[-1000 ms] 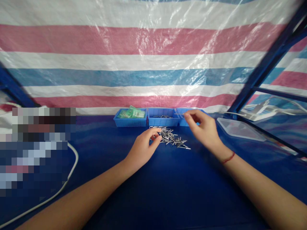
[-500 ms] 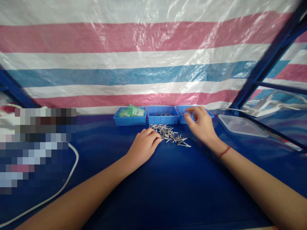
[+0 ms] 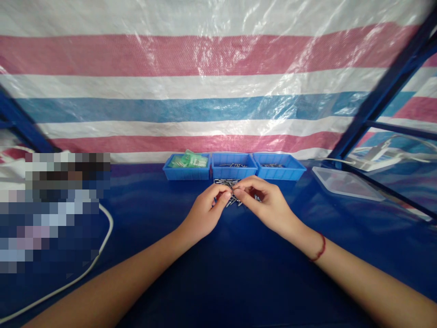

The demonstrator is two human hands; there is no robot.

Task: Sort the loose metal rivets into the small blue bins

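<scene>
Above a pile of silvery blind rivets [image 3: 226,181] on the blue table, my two hands meet fingertip to fingertip. My left hand [image 3: 207,207] is closed, thumb and forefinger pinched together. The fingers of my right hand [image 3: 264,200] also pinch, touching or nearly touching the left fingertips. Whatever small piece lies between them is too hidden to make out. Just behind the pile, the middle blue bin [image 3: 234,172] holds some rivets. More small metal pieces lie in the right blue bin [image 3: 282,174]. Green packets [image 3: 191,159] fill the left blue bin [image 3: 187,174].
A clear plastic lid [image 3: 348,183] lies right of the bins, near a white power strip [image 3: 378,155] and the blue rack frame [image 3: 362,109]. A white cable [image 3: 111,223] curves along the left, beside a blurred-out area. Striped sheeting [image 3: 205,109] hangs behind.
My right hand has come from over the right bin, left and down to the left hand at the pile, its fingers now pinched. The left hand stays nearly in place.
</scene>
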